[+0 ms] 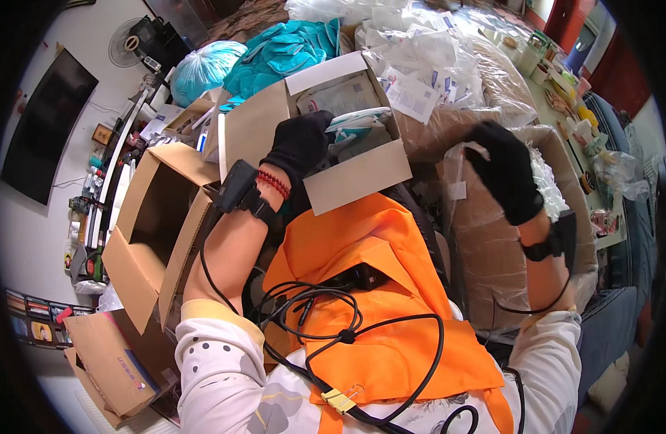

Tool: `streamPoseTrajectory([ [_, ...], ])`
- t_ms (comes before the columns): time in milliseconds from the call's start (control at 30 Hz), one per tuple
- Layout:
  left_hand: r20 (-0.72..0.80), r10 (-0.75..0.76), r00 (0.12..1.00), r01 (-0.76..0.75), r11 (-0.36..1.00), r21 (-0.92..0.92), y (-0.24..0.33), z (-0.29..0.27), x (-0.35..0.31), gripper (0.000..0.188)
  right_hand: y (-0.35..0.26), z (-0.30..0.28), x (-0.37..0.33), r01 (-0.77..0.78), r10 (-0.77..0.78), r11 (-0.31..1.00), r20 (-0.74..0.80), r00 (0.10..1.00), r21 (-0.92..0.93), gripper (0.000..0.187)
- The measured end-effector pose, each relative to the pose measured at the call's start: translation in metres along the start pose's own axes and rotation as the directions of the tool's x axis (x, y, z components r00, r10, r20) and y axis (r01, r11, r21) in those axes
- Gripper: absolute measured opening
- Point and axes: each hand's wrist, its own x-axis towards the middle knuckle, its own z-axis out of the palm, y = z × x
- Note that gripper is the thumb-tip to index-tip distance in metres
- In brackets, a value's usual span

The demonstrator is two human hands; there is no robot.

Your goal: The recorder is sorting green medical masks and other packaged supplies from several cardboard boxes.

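Apparently home living room: wall-mounted television (47, 126), fan (123, 49), blue-grey sofa (609, 340), cardboard boxes (134, 275) crowding floor space.

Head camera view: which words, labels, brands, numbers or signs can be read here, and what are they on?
Nothing reads clearly enough to quote.
Brown carton, lower left: a line of printed characters, too small.
White packets heaped at top right: dark print, too small.
White packet inside the open box: fine print, too small.
Pictured covers, far left: blurred.
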Motion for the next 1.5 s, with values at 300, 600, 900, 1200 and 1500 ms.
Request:
streamPoseTrajectory([
  [300, -0.209, 0.140, 0.968, -0.186, 0.958, -0.217, 0.041, -0.108, -0.046, 0.030, -0.108, 0.041, 0.085, 0.394, -0.384, 0.919, -0.286, 0.878, -0.022, 0.036],
  [600, 0.151, -0.175, 0.973, 0.200, 0.313, -0.928, 0.016, -0.043, -0.106, 0.023, -0.084, 0.070, 0.028, 0.037, -0.140, 0.914, 0.229, 0.963, 0.404, 0.035],
  [900, 0.077, -0.089, 0.993, 0.116, 0.624, -0.773, 0.049, -0.007, -0.119, 0.024, -0.092, 0.118, -0.003, -0.019, -0.120, 0.942, 0.391, 0.912, 0.335, 0.027],
  [1200, -0.181, -0.113, 0.977, -0.023, 0.786, -0.618, 0.047, 0.029, -0.120, 0.019, -0.125, 0.132, -0.006, 0.219, -0.264, 0.945, 0.172, 0.949, 0.243, 0.015],
  [1500, 0.102, -0.084, 0.991, 0.058, 0.969, 0.239, -0.052, 0.082, -0.171, 0.021, -0.134, 0.107, -0.017, 0.108, -0.097, 0.937, -0.050, 0.994, 0.331, 0.008],
])
